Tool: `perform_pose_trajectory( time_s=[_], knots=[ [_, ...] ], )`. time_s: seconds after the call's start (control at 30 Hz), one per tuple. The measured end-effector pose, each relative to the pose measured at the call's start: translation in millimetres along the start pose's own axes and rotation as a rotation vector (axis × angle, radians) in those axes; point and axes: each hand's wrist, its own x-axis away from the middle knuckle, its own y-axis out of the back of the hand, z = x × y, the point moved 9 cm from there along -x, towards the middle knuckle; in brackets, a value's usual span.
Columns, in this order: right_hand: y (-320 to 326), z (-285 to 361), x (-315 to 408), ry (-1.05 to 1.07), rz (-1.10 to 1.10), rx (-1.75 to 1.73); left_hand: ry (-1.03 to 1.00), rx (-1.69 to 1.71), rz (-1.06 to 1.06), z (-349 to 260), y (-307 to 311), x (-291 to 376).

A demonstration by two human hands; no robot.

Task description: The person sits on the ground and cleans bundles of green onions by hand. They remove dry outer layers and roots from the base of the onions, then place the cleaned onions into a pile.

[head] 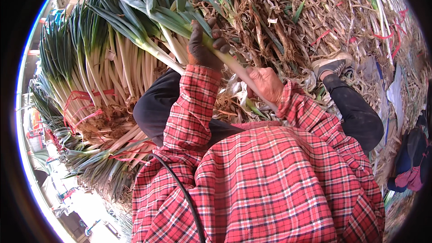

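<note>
A long green onion lies slantwise before my chest, its green leaves up to the left and its pale shank down to the right. My left hand grips it where green turns to white; the fingers look dark, gloved or heavily soiled. Lower on the pale shank, my right hand has its fingers closed around it. The root end is hidden by that hand and sleeve. Just left of my left hand, another green onion points down toward my bent knee. Loose peeled skins lie beneath my hands.
Stacked green onions with roots stand on the left, red ties around some. Ahead lie unpeeled onions with dry brown leaves. Husks cover the ground at right, near my shoe. A black cable crosses my shirt.
</note>
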Motion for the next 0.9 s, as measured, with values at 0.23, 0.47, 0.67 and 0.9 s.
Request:
perform_pose_trajectory(
  time_s=[0.23,0.47,0.67,0.9],
  knots=[
    [-19.2,-5.4,1.8,-0.247,0.188,-0.677,-0.048,0.058,0.147,2.0,-23.1,4.4],
    [14.8,41.8,2.3,0.242,-0.285,0.855,-0.121,-0.075,-0.387,-1.6,27.4,14.6],
    [14.4,-22.0,-0.4,-0.063,-0.100,-0.030,-0.076,0.053,-0.285,3.0,32.6,12.1],
    [103.2,-135.1,57.1,-0.812,0.343,1.177,-0.163,-0.037,-0.138,-41.8,10.9,7.8]
  ],
)
